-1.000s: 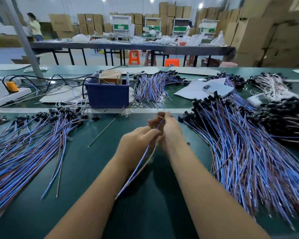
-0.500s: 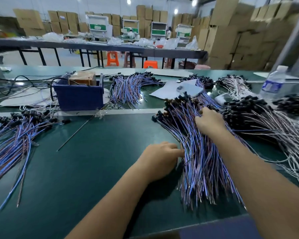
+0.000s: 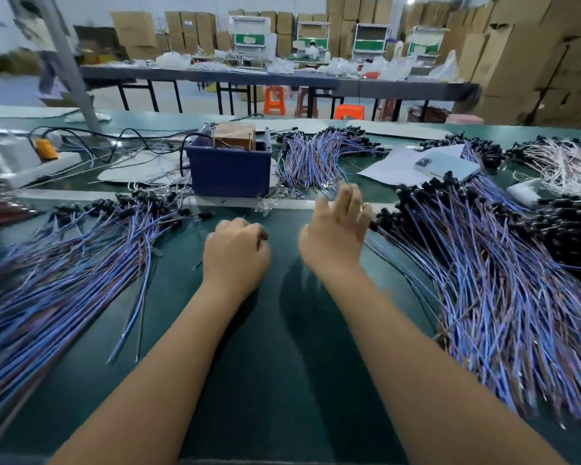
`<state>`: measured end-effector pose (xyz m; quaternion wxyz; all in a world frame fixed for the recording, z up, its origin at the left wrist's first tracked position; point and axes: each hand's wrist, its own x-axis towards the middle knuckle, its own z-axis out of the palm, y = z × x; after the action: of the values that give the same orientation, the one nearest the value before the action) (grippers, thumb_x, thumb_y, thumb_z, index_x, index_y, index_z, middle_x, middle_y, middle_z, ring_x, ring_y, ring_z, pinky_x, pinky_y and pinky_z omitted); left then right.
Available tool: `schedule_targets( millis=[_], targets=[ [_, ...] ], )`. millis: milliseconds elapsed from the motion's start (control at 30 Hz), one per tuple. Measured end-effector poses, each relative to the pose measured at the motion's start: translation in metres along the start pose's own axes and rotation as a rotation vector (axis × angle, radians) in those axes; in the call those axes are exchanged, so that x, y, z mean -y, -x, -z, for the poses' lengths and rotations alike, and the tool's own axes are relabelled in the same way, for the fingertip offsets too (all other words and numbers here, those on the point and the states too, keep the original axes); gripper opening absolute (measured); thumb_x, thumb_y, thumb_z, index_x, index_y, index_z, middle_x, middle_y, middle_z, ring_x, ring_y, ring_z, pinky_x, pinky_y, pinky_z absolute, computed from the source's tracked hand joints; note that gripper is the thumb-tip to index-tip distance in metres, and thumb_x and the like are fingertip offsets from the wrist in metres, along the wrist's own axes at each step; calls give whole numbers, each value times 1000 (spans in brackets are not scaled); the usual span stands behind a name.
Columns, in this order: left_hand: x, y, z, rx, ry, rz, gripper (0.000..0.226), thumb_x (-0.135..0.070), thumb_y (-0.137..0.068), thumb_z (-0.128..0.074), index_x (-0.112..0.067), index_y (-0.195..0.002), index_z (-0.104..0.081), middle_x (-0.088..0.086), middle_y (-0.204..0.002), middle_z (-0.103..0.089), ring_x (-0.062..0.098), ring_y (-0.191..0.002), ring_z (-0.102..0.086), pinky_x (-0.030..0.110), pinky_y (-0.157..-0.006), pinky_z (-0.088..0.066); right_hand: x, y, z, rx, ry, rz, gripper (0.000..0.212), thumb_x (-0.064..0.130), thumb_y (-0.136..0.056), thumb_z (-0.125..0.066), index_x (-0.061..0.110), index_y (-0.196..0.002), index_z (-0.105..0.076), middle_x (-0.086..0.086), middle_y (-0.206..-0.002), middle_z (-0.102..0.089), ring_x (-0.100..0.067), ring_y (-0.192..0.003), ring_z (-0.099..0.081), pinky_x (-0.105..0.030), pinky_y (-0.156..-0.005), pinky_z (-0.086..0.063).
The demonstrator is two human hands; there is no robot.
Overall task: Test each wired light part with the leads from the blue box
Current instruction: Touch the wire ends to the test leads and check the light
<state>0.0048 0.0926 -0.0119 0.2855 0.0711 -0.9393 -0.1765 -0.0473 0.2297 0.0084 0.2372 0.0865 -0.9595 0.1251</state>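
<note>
Hands are hovering over the green table [image 3: 275, 364], nearer than the blue box [image 3: 230, 171]: left hand [image 3: 235, 255] is curling into an empty fist, right hand [image 3: 336, 236] is spreading its fingers beside wired light parts [image 3: 483, 280].

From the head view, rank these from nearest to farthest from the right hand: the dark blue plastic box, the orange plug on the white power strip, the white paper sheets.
Measured from the right hand:
1. Dark blue plastic box, just beyond the hand and to its left.
2. White paper sheets, beyond the hand and to its right.
3. Orange plug on the white power strip, far left.
</note>
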Motion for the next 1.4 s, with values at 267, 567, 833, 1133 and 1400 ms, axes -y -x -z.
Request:
schedule_targets(
  millis=[267,567,833,1133,1400],
  targets=[
    [73,-8,20,149,-219,602,45,-31,-85,-51,-16,-127,-51,27,-158,-8,42,-146,1,54,-116,-1,66,15,-45,335,-202,62,43,35,-93,-45,18,-133,-49,-12,-138,-39,-31,-128,-32,-43,-109,-23],
    [81,-22,17,73,-250,674,34,-23,-88,-45,-14,-117,-61,4,-149,-33,31,-129,-24,45,-104,-22,-10,-11,-30,270,-219,-342,46,30,-91,-43,16,-134,-50,-18,-143,-40,-33,-134,-31,-40,-111,-22],
    [74,-14,18,-250,-195,510,25,-9,-88,-51,-12,-104,-71,-2,-128,-57,30,-123,-32,47,-99,-24,15,-2,-27,158,-272,-221,41,30,-90,-51,21,-130,-55,-14,-144,-37,-30,-135,-25,-40,-110,-18],
    [72,-17,23,-413,150,317,30,0,-90,-55,-9,-113,-71,10,-106,-70,29,-95,-63,29,-77,-43,61,19,-39,281,-677,56,25,20,-94,-50,14,-112,-66,-7,-112,-63,-24,-108,-51,-30,-89,-40],
    [69,-26,17,-444,113,282,27,-4,-96,-51,-4,-117,-68,20,-108,-57,37,-104,-48,39,-89,-38,57,9,-40,325,-1026,-73,21,15,-94,-48,22,-87,-66,4,-78,-66,-11,-71,-60,-19,-64,-45]
  ],
)
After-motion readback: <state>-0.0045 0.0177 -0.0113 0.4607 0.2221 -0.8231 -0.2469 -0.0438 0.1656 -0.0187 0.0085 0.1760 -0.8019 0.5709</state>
